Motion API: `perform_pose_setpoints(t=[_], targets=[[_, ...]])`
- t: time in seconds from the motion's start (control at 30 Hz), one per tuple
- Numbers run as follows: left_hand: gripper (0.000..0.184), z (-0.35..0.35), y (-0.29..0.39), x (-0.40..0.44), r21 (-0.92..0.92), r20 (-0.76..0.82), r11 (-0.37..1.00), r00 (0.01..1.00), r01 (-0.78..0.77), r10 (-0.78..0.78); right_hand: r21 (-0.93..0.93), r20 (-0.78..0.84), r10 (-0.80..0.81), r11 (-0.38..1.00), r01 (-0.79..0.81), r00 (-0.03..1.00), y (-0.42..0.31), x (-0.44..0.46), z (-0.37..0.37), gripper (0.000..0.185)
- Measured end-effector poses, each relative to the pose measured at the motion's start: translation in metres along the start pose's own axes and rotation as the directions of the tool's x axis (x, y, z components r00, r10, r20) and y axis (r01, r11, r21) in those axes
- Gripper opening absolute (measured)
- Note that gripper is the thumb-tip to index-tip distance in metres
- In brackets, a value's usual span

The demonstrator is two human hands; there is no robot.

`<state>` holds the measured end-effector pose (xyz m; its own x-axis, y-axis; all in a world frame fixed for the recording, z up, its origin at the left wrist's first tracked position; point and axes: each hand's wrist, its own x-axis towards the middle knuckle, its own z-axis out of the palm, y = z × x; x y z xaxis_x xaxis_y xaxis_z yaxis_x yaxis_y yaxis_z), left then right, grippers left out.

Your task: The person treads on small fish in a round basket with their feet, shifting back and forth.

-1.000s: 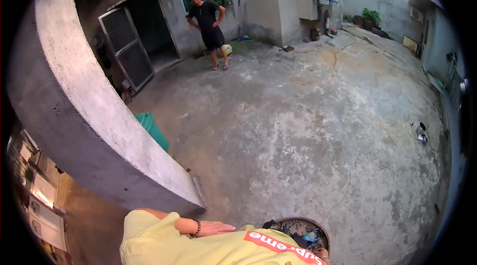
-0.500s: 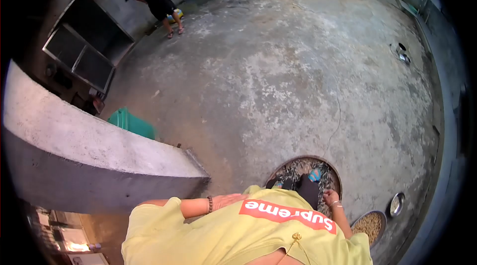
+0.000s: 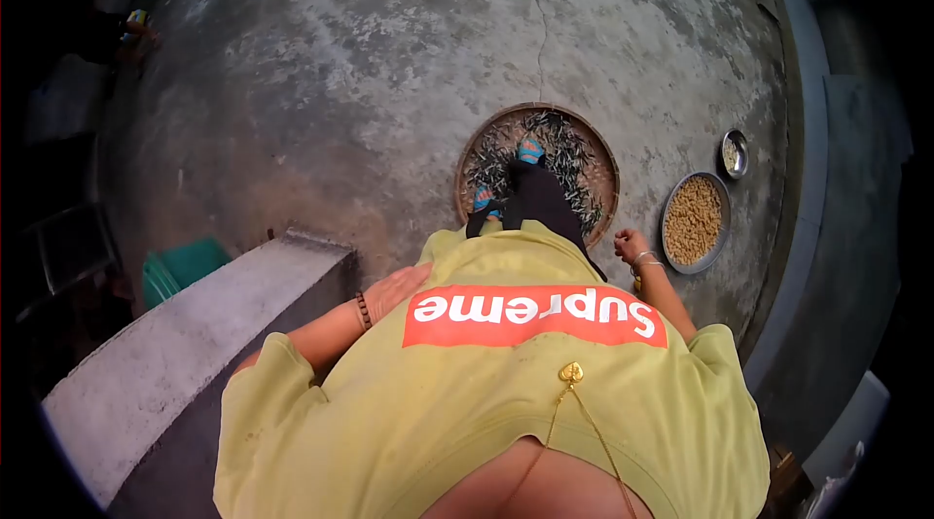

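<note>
My left hand (image 3: 397, 289), a beaded bracelet at its wrist, lies flat with straight fingers against the side of my yellow-green shirt (image 3: 467, 393). On the other side, my right hand (image 3: 630, 246) hangs with curled fingers between the round woven tray (image 3: 610, 154) and a metal basin (image 3: 721, 250). Whether anything is inside those fingers cannot be seen. Dark and pale slivers (image 3: 574, 144) are spread over the tray. My feet, in blue-and-orange footwear (image 3: 530, 150), appear over the tray. Pale tan pieces (image 3: 693, 220) fill the basin.
A smaller metal bowl (image 3: 741, 155) with pale contents stands beyond the basin. To the left are a low concrete wall (image 3: 204, 315) and a green bin (image 3: 185, 268). Cracked concrete floor (image 3: 389, 81) stretches ahead. Part of another person (image 3: 141, 31) shows at the far left edge.
My view has tipped downward and shifted right, bringing the tray, basin and bowl higher in the picture. My right hand is now beside the tray rim rather than over it. My left hand stays at my side.
</note>
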<state>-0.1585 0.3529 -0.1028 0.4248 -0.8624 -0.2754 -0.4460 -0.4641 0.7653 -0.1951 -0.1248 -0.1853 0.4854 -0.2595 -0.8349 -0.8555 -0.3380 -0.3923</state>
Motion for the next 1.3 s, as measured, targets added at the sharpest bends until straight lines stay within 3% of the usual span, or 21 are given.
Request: perform_pose_setpoints(t=[0.07, 0.13, 0.2, 0.33, 0.43, 0.63, 0.83, 0.97, 1.07, 1.13, 1.3], targets=[[0.044, -0.004, 0.003, 0.001, 0.015, -0.042, 1.0, 0.999, -0.002, 0.002, -0.001, -0.011, -0.006, 1.0, 0.006, 1.0, -0.004, 0.004, 0.004, 0.009], [0.044, -0.007, 0.013, 0.003, 0.022, -0.091, 1.0, 0.996, 0.001, 0.001, -0.018, 0.009, -0.109, 0.994, 0.11, 0.994, -0.008, 0.012, 0.009, 0.012], [0.043, -0.023, 0.027, 0.013, -0.308, -0.048, 0.945, 0.991, 0.107, -0.127, -0.012, 0.028, -0.136, 0.991, 0.136, 0.99, -0.023, 0.013, 0.013, 0.012], [0.041, 0.0, 0.011, 0.007, -0.123, -0.132, 0.991, 0.991, -0.046, 0.03, -0.064, 0.025, -0.267, 0.961, 0.268, 0.963, -0.066, -0.005, 0.019, 0.013], [0.04, -0.002, 0.017, 0.01, -0.172, -0.144, 0.983, 0.989, -0.06, 0.035, -0.067, 0.015, -0.306, 0.95, 0.306, 0.952, -0.077, -0.012, 0.017, 0.014], [0.04, 0.002, 0.013, 0.01, -0.167, -0.156, 0.983, 0.987, -0.071, 0.045, -0.098, 0.034, -0.249, 0.963, 0.251, 0.968, -0.034, 0.014, 0.003, 0.013], [0.04, -0.002, 0.01, 0.018, -0.103, -0.211, 0.983, 0.969, -0.152, 0.127, -0.038, -0.06, -0.148, 0.989, 0.146, 0.987, -0.033, -0.015, -0.006, 0.013], [0.041, 0.007, -0.003, 0.023, -0.067, -0.176, 0.975, 0.964, -0.214, 0.2, 0.004, -0.052, -0.12, 0.993, 0.12, 0.991, -0.014, -0.024, 0.002, 0.014], [0.041, -0.015, 0.014, 0.032, -0.135, -0.08, 0.976, 0.984, -0.169, 0.159, -0.012, -0.027, -0.101, 0.995, 0.1, 0.995, 0.005, -0.021, 0.006, 0.013], [0.04, -0.017, 0.016, 0.029, -0.02, -0.192, 0.966, 0.949, -0.258, 0.25, 0.015, -0.019, -0.088, 0.996, 0.089, 0.996, 0.017, -0.019, 0.008, 0.013], [0.039, -0.001, -0.001, 0.029, -0.097, -0.06, 0.986, 0.989, -0.137, 0.132, 0.042, -0.056, -0.083, 0.995, 0.085, 0.995, 0.022, -0.014, 0.005, 0.013]])
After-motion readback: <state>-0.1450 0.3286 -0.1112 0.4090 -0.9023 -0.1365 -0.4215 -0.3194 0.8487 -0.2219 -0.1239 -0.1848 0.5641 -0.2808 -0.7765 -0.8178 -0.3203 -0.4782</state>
